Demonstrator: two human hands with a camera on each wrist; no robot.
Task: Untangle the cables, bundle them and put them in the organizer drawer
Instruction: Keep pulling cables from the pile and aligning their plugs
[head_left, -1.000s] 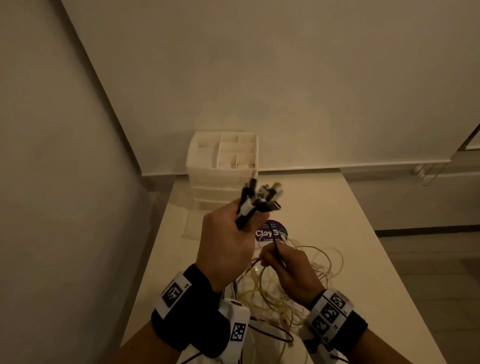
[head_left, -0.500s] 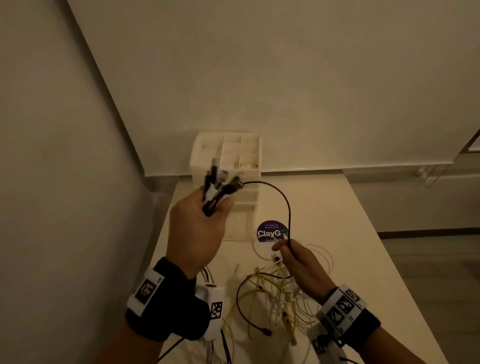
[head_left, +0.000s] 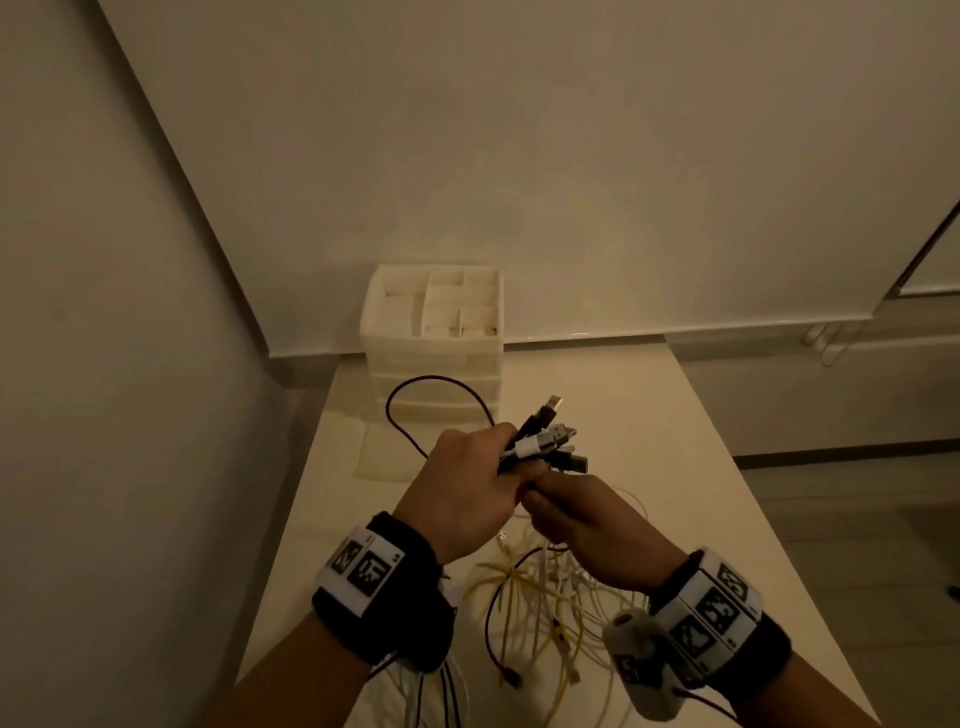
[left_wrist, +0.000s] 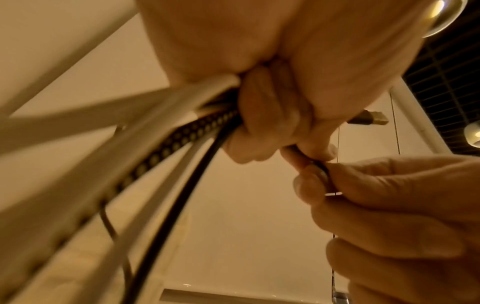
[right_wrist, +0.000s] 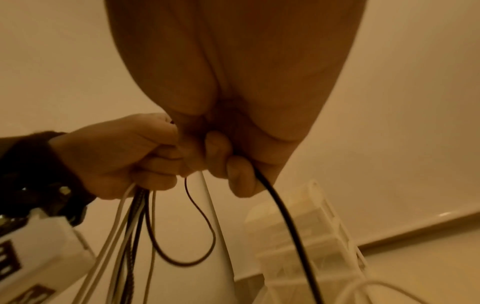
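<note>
You have a cluster of plug ends (head_left: 545, 441) gathered above the table (head_left: 727, 493), in front of the organizer (head_left: 434, 332); your left hand (head_left: 462, 493) is fisted round their cords, and your right hand (head_left: 587, 525), touching it from the right, pinches a thin black cable (right_wrist: 280, 207) at the bunch; so the collecting looks well along. Nearer you than the organizer, a knot of yellowish cables (head_left: 540, 608) lies loose on the table; I judge untangling unfinished, bundling not yet begun, and the organizer's drawers look closed.
</note>
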